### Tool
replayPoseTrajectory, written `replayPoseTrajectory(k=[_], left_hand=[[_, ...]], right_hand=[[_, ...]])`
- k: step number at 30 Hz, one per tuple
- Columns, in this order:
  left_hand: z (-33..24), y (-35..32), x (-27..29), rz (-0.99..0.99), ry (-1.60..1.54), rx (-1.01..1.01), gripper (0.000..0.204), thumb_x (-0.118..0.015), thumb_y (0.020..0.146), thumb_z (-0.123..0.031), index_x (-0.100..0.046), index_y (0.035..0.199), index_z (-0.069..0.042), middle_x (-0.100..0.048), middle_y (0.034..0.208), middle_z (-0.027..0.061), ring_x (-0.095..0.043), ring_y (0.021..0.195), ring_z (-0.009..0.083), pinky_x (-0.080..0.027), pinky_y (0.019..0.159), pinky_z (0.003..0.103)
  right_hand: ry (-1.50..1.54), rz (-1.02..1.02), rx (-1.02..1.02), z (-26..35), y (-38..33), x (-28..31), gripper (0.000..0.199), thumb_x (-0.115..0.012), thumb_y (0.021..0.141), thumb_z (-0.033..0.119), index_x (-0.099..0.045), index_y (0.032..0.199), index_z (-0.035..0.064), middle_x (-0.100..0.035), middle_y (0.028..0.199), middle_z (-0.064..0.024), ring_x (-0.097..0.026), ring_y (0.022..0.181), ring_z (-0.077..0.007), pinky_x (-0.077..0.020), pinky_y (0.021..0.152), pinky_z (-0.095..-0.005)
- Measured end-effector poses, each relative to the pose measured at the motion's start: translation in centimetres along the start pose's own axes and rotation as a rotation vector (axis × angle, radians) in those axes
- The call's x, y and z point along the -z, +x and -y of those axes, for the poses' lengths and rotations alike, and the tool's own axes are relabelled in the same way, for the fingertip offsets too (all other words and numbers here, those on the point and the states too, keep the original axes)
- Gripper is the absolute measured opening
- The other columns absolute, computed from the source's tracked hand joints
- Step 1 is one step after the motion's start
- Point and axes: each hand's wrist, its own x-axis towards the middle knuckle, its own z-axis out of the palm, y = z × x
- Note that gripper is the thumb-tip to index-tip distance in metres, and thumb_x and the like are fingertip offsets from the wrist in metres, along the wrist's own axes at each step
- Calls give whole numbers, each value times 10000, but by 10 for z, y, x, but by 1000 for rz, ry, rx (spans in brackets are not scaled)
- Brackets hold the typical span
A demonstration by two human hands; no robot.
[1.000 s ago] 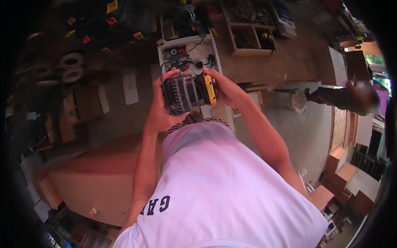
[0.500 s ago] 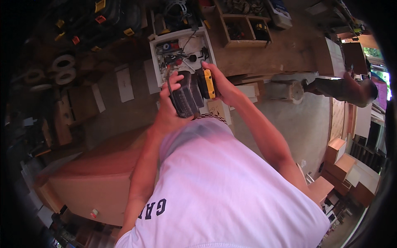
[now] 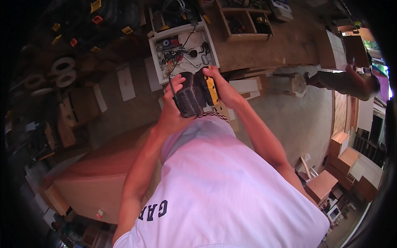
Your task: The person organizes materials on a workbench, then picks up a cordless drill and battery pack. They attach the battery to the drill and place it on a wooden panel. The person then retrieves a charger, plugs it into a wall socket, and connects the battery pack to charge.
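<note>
In front of my waist, my left hand [image 3: 168, 108] is wrapped around a dusty black battery charger [image 3: 189, 97], fingers over its top edge and thumb side beneath. A thin black cord [image 3: 188, 39] runs from near the charger up across a drawer. My right hand [image 3: 224, 89] grips a yellow and black power tool battery [image 3: 212, 90], thumb on its upper end. The battery lies right against the charger's right side; whether it is seated there cannot be made out.
Beyond my hands is a white drawer [image 3: 154, 62] holding loose tools. A divided wooden box [image 3: 248, 38] stands on the bench to its right. Tape rolls [image 3: 65, 78] lie at left, near black cases with yellow and orange latches. A large brown panel [image 3: 95, 186] is at lower left. Another person [image 3: 343, 84] works at far right.
The charger and the battery now sit closer together, with the small gap between them narrowed. Both hands keep their holds. The view has shifted slightly.
</note>
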Motion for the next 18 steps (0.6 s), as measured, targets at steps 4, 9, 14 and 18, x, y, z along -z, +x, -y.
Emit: replayPoseTrajectory(k=[4,9,14,18], left_hand=[[-2,-5,-8,-51,76,-83,1102,-971,657,-5,-298,1518,-143,-441,1556,238,-399,1514,501,-397,1223,589],[-3,-11,-6,-75,109,-90,1068,-956,656,36,-305,1486,-137,-447,1546,237,-426,1494,502,-437,1206,583],[-4,-18,-3,-52,120,-58,1062,-948,646,58,-304,1468,-131,-441,1542,242,-439,1482,499,-456,1198,578],[0,-21,0,-50,128,-84,1068,-945,638,68,-303,1470,-127,-430,1548,243,-445,1478,490,-468,1194,574]], right_hand=[[-28,89,59,7,-7,5,680,-544,989,608,-425,1523,204,-567,1243,-74,-571,1107,-164,-508,810,-341],[-100,80,74,8,-15,-1,873,-549,956,587,-255,1703,245,-549,1370,-104,-581,1136,-186,-507,778,-341],[-157,82,46,10,-20,-4,904,-544,952,579,-215,1726,250,-534,1312,-90,-560,988,-160,-439,641,-313],[-201,86,17,15,-28,-9,898,-545,948,559,-210,1727,262,-533,1267,-74,-509,856,-128,-361,593,-268]])
